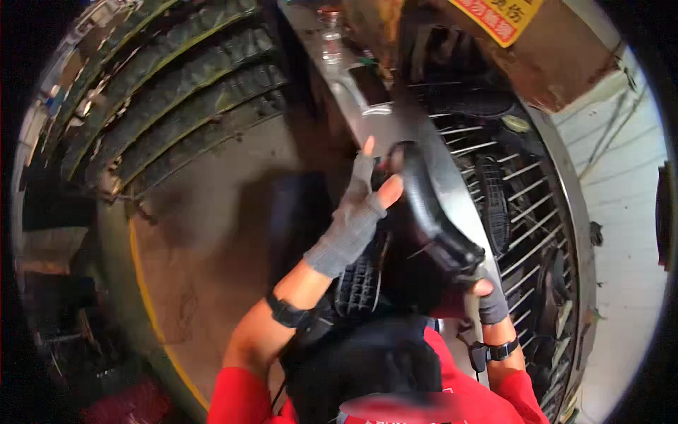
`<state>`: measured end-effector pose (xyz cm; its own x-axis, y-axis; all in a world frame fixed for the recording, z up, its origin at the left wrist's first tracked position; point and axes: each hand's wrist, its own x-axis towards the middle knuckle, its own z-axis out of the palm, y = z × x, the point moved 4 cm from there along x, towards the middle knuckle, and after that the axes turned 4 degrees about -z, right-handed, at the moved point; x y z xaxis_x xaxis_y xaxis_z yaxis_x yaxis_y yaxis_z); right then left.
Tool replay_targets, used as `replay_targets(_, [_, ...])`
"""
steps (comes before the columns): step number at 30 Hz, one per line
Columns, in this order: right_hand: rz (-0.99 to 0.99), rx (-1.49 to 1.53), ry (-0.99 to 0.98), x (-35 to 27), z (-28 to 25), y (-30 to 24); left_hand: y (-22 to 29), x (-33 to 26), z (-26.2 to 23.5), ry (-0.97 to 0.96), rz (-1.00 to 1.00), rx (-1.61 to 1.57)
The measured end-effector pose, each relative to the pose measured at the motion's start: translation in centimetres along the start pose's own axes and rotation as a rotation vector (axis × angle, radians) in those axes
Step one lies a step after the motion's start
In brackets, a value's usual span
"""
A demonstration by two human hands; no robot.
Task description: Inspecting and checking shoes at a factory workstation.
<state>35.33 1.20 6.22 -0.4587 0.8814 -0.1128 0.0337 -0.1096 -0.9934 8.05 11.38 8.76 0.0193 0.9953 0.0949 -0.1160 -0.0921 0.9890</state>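
Note:
A glossy black shoe (434,215), its outline curved and partly smeared by motion, is held aslant in front of me. My right hand (489,300), in a grey fingerless glove, grips its lower end; the thumb shows and the other fingers are mostly hidden. Close to the shoe's upper end is my left hand (357,208), gloved the same way. Its index finger and thumb are stretched apart, and whether they touch the shoe I cannot tell. Below the left hand lies a black treaded sole (360,279).
To the right runs a rack of metal rods (519,191) with black soles (494,205) on it. A metal ledge (452,180) borders it. A clear bottle (330,39) stands far ahead. Tiered green-edged racks (191,78) hold dark items at the far left.

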Motion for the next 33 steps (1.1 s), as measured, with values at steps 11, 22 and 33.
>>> replay_targets(11, [0.348, 0.645, -0.009, 6.4, 9.5, -3.6, -0.4, 0.3, -4.6, -0.165, -0.146, -0.625])
replay_targets(22, [0.363, 0.593, 0.325, 6.3, 4.3, -3.4, -2.2, 4.5, -8.5, 0.064, -0.222, 0.207])
replay_targets(33, [0.363, 0.792, 0.131, 10.1, 12.1, 1.4, 2.7, 2.3, -8.8, -0.234, -0.153, -0.599])
